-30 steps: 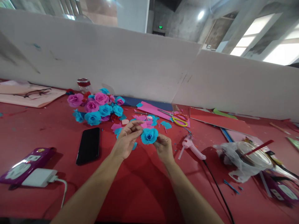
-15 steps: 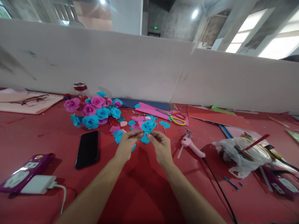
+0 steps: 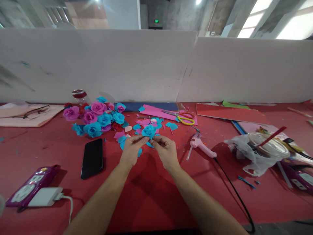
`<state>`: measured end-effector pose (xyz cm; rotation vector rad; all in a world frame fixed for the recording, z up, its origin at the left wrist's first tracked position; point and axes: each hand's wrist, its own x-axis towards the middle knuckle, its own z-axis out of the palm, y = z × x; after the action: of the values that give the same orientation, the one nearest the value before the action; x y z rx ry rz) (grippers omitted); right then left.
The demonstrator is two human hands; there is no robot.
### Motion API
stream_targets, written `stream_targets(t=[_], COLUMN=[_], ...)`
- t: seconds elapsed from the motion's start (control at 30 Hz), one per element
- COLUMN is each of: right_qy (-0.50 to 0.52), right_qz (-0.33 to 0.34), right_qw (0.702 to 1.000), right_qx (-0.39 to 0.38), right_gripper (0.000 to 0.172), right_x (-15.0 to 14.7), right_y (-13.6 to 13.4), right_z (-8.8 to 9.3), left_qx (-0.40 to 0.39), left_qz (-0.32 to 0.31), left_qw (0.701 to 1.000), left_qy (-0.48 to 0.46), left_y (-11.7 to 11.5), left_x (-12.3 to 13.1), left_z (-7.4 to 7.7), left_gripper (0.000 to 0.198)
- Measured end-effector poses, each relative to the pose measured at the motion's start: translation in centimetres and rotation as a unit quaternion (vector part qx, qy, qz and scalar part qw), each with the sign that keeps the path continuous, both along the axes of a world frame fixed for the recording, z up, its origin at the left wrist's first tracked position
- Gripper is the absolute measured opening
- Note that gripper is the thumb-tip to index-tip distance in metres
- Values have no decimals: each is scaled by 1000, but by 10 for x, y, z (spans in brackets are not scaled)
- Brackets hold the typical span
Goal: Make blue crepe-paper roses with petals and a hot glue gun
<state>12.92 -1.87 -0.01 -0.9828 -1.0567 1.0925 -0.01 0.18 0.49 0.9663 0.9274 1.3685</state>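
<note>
Red worktop [image 3: 151,195] across the whole view, closed off along its far edge by a white partition [image 3: 110,65]. Toward the right edge, a crumpled plastic bag [image 3: 254,156]; toward the far-left part, a heap of pink and blue paper flowers [image 3: 94,117] near the partition. Left of centre, a black phone [image 3: 92,158] lying flat, long axis running from near edge to far edge. Right of centre, a pink glue gun [image 3: 201,147] on its side, cord trailing off toward the near edge. At the middle, 2 hands brought together just above the surface: left hand [image 3: 130,151] and right hand [image 3: 167,151], fingertips drawn in from either side and pinching the underside of 1 blue paper rose [image 3: 148,131]. Rose just beyond the fingertips, on the far-edge side of both hands, bloom facing up, over loose cut petals [image 3: 122,139]. Neither hand nearer than the other, both touching its base.
</note>
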Motion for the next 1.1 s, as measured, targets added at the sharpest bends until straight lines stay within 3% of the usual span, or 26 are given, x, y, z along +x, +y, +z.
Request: stream_targets(t=[0.2,0.43,0.53,0.67,0.83,0.97,1.1], right_qy=[-60,-21,-43,-88,-127,-136,-159], right_qz=[-19,-9,-6,-5,-52,-38,-30], right_qw=[998,999,997,992,985,982,979], right_qx=[18,45,56,88,100,123,126], right_gripper=[12,5,8,13,16,19,24], right_x=[1,2,3,4,3,4,4], right_y=[2,1,2,1,-5,-7,-7], right_z=[-2,0,-1,2,9,12,12], left_qx=[22,74,93,114,70,-2,-35], left_qz=[-19,-33,-17,10,55,38,44], left_qw=[1000,996,994,991,996,996,995], left_qy=[-2,24,60,62,-7,-80,-86], left_y=[-2,-4,-6,-8,-2,2,2], left_x=[3,6,6,4,7,9,10], left_z=[2,-4,-6,-6,-10,-9,-7], left_gripper=[16,16,10,23,12,14,15])
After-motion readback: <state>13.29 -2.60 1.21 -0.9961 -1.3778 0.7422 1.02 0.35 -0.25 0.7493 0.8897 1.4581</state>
